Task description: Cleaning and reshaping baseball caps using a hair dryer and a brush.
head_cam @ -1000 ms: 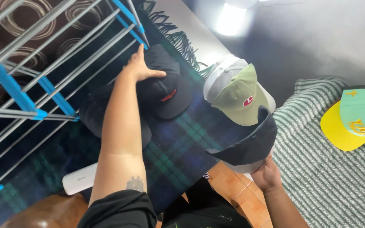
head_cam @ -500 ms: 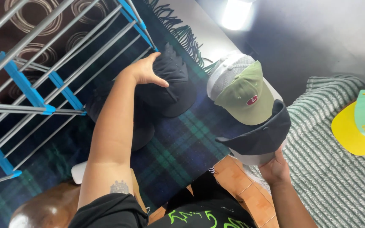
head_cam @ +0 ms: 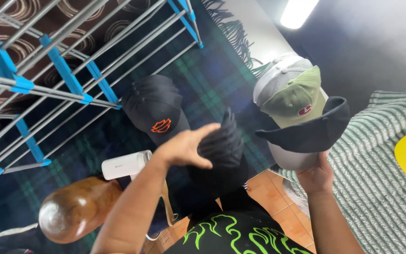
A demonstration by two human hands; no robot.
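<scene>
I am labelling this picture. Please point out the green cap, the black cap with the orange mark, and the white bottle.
green cap [head_cam: 290,96], head view, on its green front panel
black cap with orange mark [head_cam: 153,106], head view, on its crown
white bottle [head_cam: 125,164], head view, on its side
</scene>
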